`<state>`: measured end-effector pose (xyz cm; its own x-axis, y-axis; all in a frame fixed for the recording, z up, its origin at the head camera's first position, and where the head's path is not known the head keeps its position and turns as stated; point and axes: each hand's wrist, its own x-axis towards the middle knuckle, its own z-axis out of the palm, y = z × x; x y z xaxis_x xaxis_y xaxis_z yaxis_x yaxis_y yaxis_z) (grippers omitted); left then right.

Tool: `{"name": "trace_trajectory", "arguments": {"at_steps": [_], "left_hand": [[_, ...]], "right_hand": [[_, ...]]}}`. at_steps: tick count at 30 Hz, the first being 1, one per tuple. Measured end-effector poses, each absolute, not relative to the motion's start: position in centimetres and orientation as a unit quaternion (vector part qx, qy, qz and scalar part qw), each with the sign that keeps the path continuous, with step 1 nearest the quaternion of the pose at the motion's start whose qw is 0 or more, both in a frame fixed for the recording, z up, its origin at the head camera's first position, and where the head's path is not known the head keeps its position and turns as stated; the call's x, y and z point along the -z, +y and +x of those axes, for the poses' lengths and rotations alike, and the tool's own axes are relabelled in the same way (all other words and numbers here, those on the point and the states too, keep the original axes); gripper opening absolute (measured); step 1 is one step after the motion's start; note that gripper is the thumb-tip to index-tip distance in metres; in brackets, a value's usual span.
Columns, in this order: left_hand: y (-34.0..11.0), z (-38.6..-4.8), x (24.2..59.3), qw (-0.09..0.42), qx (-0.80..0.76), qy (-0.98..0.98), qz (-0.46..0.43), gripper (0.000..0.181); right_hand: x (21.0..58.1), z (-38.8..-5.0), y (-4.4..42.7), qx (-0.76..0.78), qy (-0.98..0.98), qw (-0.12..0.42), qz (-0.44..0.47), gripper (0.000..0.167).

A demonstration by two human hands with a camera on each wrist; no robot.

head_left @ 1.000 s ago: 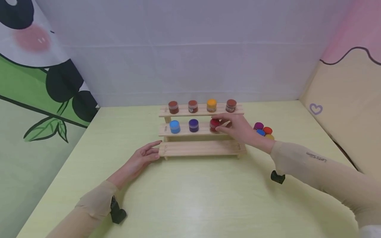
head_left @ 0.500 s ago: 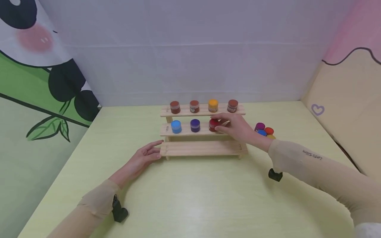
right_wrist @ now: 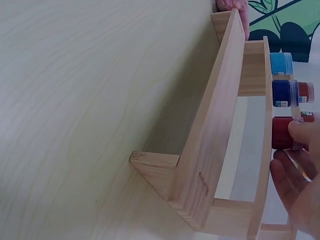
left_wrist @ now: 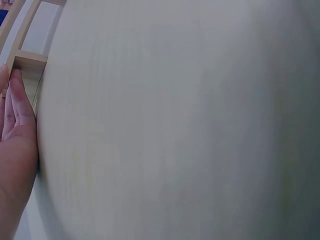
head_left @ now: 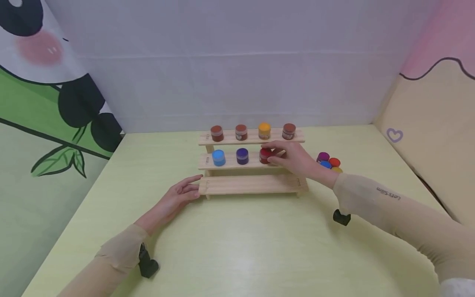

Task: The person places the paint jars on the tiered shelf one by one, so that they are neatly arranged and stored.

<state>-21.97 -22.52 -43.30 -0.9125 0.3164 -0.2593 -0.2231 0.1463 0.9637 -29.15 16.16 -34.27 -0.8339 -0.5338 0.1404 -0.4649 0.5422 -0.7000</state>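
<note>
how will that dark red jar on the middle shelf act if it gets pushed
The dark red jar would probably slide before tipping, being squat and upright on the middle shelf. Its rounded side suggests it could roll if knocked over. It seems stiff, with no visible dent near the fingers.

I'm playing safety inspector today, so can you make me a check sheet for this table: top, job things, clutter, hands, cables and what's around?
Surface: pale table, carrying a stepped wooden rack.
Job's things: four jars on the top step; light blue jar, dark blue-purple jar and red jar at the middle step; clustered jars to the rack's right.
Clutter: nothing seen.
Hands: left hand touches the rack's left end; right hand grips the red jar.
Cables: nothing seen.
Surroundings: pale backdrop, patterned side panels.
</note>
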Motion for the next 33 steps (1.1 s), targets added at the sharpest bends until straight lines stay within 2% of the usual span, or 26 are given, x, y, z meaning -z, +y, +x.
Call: {"name": "trace_trajectory", "arguments": {"at_steps": [10,25,29,33], "left_hand": [[-22.3,-22.1,43.0,0.205,-0.654,0.727,0.028,0.066],[-22.5,-22.0,43.3,0.203,-0.651,0.73,0.029,0.066],[-22.5,-21.9,43.3,0.204,-0.649,0.732,0.028,0.066],[-22.4,-21.9,43.2,0.204,-0.651,0.731,0.026,0.066]], "right_hand": [[34.3,-29.3,16.5,0.387,0.875,0.04,-0.29,0.045],[34.3,-28.8,18.4,0.368,0.872,0.037,-0.319,0.074],[34.2,-28.4,19.2,0.371,0.879,0.052,-0.294,0.076],[34.2,-28.2,20.2,0.376,0.878,0.041,-0.292,0.073]]}}
